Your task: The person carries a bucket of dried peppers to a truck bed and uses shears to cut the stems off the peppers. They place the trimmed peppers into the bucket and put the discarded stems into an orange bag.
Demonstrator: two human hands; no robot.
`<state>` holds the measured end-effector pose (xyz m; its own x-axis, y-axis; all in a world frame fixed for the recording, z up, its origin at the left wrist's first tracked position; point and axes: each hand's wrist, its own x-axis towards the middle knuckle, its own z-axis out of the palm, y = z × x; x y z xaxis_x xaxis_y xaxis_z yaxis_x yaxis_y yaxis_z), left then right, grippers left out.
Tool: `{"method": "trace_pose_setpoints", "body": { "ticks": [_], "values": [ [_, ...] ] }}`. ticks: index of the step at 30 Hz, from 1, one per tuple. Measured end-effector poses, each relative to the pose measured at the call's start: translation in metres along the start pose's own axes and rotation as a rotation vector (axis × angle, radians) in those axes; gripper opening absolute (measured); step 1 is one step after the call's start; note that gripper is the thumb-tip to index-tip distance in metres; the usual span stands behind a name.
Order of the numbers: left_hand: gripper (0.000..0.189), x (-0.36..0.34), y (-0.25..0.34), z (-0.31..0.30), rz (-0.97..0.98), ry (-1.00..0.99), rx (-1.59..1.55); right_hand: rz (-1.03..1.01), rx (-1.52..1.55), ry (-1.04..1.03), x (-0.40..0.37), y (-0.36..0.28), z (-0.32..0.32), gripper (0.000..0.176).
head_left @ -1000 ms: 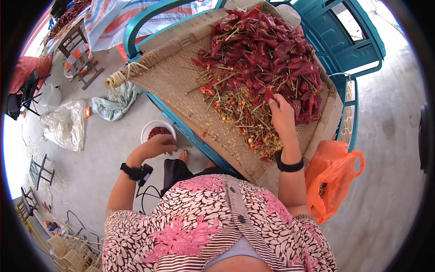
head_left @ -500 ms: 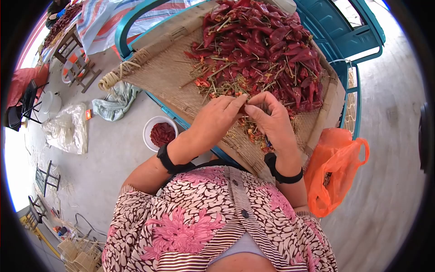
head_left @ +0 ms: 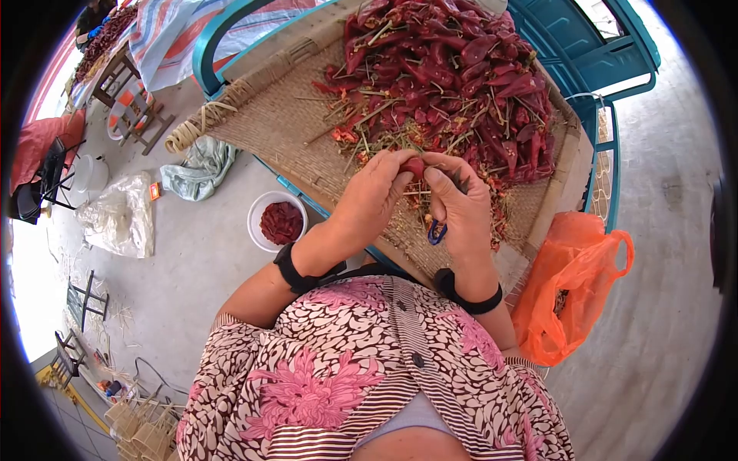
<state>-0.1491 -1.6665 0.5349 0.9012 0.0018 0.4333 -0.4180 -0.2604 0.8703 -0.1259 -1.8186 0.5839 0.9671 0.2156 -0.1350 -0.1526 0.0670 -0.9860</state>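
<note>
A heap of dark red dried chillies (head_left: 453, 77) lies on a woven tray (head_left: 269, 123), with stems and bits scattered along its near edge. Over those bits my left hand (head_left: 373, 192) pinches one side of a red chilli (head_left: 415, 166). My right hand (head_left: 461, 200) meets it from the other side, thumb and forefinger closed at the same chilli. Something dark shows within the right fingers, too small to identify, and a blue loop (head_left: 437, 232) is at that hand's lower side.
A white bowl (head_left: 252, 223) of red pieces stands on the floor to the left. An orange plastic bag (head_left: 569, 296) hangs at the tray's right corner. Clear plastic (head_left: 131, 219), a greenish bag (head_left: 198, 173) and a wooden stool (head_left: 146, 127) are farther left. Teal metal framing (head_left: 206, 61) surrounds the tray.
Both hands have turned slightly, and the red chilli now shows plainly between the fingertips. The blue loop below the right hand is more visible.
</note>
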Motion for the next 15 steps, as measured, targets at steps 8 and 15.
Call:
{"method": "trace_pose_setpoints", "body": {
  "ticks": [8,15],
  "values": [
    [0.041,0.004,0.003,0.006,0.024,-0.035,0.271,-0.260,-0.277,0.129,0.001,0.003,0.004,0.009],
    [0.024,0.005,-0.004,0.013,-0.004,0.072,0.305,-0.742,-0.801,0.161,0.009,0.013,0.012,0.010]
  ]
}}
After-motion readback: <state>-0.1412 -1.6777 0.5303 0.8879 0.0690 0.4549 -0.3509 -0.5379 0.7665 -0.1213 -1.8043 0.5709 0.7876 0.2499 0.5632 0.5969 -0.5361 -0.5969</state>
